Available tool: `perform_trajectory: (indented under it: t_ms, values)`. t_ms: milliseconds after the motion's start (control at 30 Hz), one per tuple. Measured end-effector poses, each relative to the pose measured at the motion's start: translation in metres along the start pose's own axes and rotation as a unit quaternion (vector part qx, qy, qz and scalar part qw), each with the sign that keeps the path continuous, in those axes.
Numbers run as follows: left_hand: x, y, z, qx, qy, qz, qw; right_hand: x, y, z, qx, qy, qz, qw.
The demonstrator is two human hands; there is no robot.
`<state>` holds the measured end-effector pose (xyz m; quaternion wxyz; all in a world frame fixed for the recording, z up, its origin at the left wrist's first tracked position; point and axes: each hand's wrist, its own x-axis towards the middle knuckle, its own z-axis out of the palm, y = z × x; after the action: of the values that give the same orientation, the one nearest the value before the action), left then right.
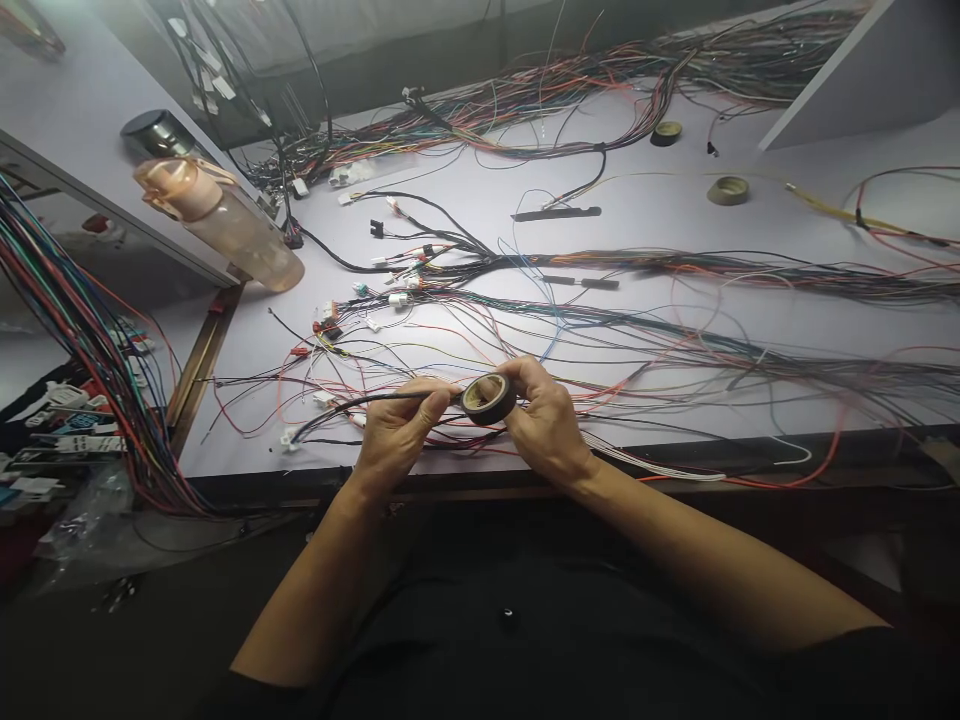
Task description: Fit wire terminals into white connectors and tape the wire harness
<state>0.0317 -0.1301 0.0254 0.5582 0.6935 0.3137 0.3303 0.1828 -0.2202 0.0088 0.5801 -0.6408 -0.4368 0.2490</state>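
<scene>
My right hand (546,420) is closed around a small roll of black tape (488,398), held just above the near edge of the white table (675,215). My left hand (395,432) pinches a thin black-wrapped wire bundle (360,403) that runs leftward from the roll to white connectors. The two hands are almost touching at the tape. Loose coloured wires lie spread under and around both hands.
Long wire harnesses (750,270) cross the table to the right. Two more tape rolls (728,190) sit at the back right. A pink bottle (225,225) stands at the left, with hanging wire bundles (82,340) beside it. A white panel (862,70) leans at the far right.
</scene>
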Motion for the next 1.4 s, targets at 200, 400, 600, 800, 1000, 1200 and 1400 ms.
perform_trajectory:
  t_ms: [200,400,600,800,1000,1200,1400]
  values:
    - [-0.005,-0.007,0.014,-0.161,0.072,-0.097,0.979,0.002,-0.002,0.000,0.056,-0.020,0.028,0.998]
    - [-0.009,-0.007,0.012,-0.091,0.061,0.006,0.994,0.010,-0.002,-0.006,-0.070,-0.080,0.004,0.994]
    - [0.001,-0.001,0.001,0.037,-0.016,0.150,0.988,0.016,0.003,-0.007,-0.180,-0.062,-0.048,0.981]
    - [0.013,-0.001,0.001,0.098,-0.084,0.243,0.961,0.020,0.008,-0.006,-0.275,-0.147,-0.029,0.950]
    - [0.018,-0.003,-0.001,0.113,-0.070,0.258,0.957,0.002,0.009,-0.015,-0.230,-0.062,-0.098,0.966]
    - [0.022,0.000,0.003,0.093,-0.075,0.257,0.959,-0.005,0.016,-0.014,-0.287,-0.047,-0.211,0.933]
    - [0.021,-0.001,0.004,0.107,-0.046,0.247,0.962,0.001,0.017,-0.014,-0.339,0.004,-0.241,0.909]
